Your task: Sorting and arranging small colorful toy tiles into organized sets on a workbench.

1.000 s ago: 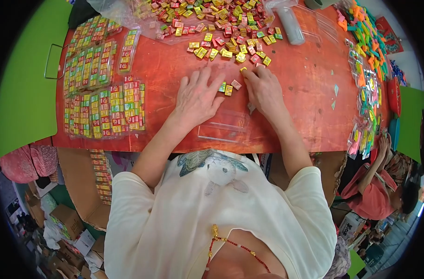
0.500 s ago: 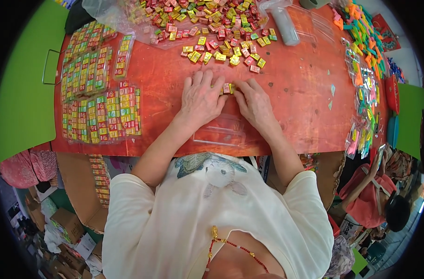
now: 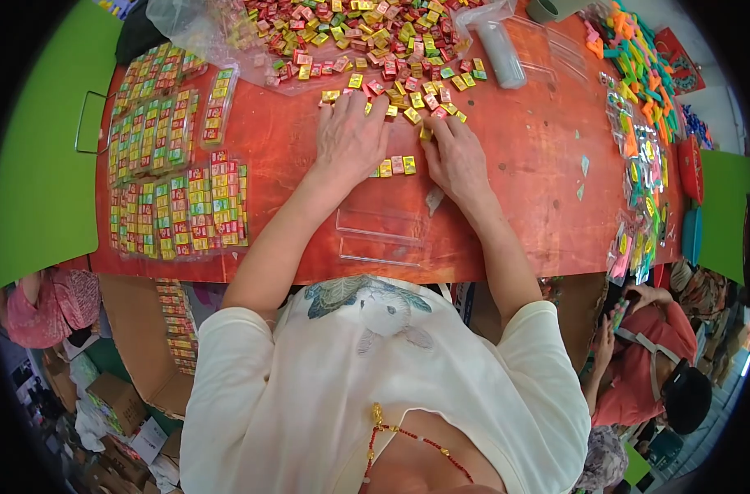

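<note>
My left hand (image 3: 350, 140) reaches to the near edge of a loose heap of small red, yellow and green boxes (image 3: 375, 49). Its fingers stretch forward over a few of them, partly hiding them. My right hand (image 3: 459, 158) is bent, with thumb and forefinger closed at a small yellow box (image 3: 425, 132). Between my wrists, a short row of little boxes (image 3: 397, 165) lies side by side on the red table (image 3: 539, 189), its left end hidden by my left hand. Nearer my body lie two clear plastic trays (image 3: 383, 221).
Filled clear packs of boxes (image 3: 157, 156) stand in rows at the left. A clear roll (image 3: 501, 56) lies beside the heap. Bright plastic pieces (image 3: 642, 74) and bagged items (image 3: 638, 206) line the right edge. Another person (image 3: 650, 354) sits at the lower right.
Both hands have moved away from me, off the row of boxes and up to the edge of the heap. The row now shows more fully. The person at the right has shifted.
</note>
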### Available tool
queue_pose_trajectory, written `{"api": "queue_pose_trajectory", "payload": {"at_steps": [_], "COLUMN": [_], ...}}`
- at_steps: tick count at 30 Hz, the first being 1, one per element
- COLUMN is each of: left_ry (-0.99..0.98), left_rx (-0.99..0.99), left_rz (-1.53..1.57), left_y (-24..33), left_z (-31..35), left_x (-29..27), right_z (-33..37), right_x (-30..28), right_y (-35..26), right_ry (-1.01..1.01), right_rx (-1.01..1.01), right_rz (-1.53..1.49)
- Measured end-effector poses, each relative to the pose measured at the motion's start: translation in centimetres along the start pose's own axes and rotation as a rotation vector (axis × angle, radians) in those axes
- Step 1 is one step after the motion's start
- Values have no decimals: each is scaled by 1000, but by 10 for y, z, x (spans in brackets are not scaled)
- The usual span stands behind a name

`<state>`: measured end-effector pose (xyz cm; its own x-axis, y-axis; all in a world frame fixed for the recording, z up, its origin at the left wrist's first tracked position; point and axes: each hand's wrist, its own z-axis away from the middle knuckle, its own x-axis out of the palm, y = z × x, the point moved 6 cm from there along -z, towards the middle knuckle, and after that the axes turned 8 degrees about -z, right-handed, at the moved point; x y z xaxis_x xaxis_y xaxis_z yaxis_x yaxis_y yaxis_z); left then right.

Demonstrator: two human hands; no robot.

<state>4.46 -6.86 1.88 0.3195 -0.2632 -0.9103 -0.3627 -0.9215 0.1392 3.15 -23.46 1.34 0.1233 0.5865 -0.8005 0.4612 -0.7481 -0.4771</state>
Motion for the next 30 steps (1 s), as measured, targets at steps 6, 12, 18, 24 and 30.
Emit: {"api": "queue_pose_trajectory", "payload": {"at_steps": [6, 12, 18, 24, 30], "left_ry": [-14, 53, -157, -358, -378], "left_rx": [85, 61, -174, -214, -85], "left_rz": [-163, -83, -115, -69, 114], "left_y": [3, -5, -23, -18, -18], "left_z": [-17, -6, 50, 67, 67], "left_x": [19, -11, -29, -26, -37], "right_z": [32, 36, 38, 52, 45], "right_x": [-10, -11, -16, -23, -22], "right_y": [-20, -14, -8, -34, -30], "right_ry": [-170, -132, -139, -173, -128], "right_rx": [-57, -32, 9, -10, -22], "right_rz": [-107, -129, -86, -168, -41]}}
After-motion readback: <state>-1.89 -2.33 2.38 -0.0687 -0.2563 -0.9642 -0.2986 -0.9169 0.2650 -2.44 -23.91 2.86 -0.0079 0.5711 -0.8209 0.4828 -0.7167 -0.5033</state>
